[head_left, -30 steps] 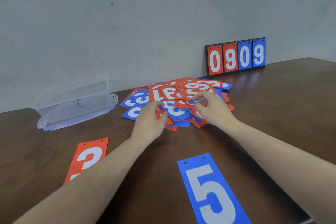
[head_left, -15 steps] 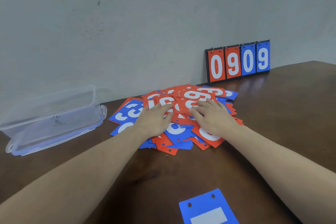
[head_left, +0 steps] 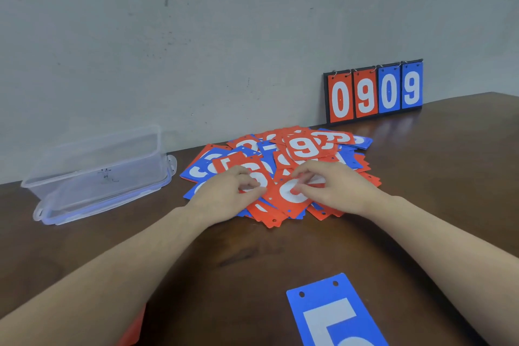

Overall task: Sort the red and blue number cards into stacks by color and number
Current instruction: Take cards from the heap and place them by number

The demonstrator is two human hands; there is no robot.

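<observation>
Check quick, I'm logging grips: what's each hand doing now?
Left hand: fingers curled on a red card on the card pile.
Right hand: fingertips on a red card there; a real grip cannot be told.

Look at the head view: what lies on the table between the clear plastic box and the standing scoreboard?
The jumbled pile of red and blue number cards lies between the clear plastic box and the scoreboard, with both hands on its near side.

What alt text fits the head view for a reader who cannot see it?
Both hands, left and right, rest curled on a pile of red and blue number cards on a table. A blue card lies nearer; a clear box sits left, a scoreboard behind.
</observation>
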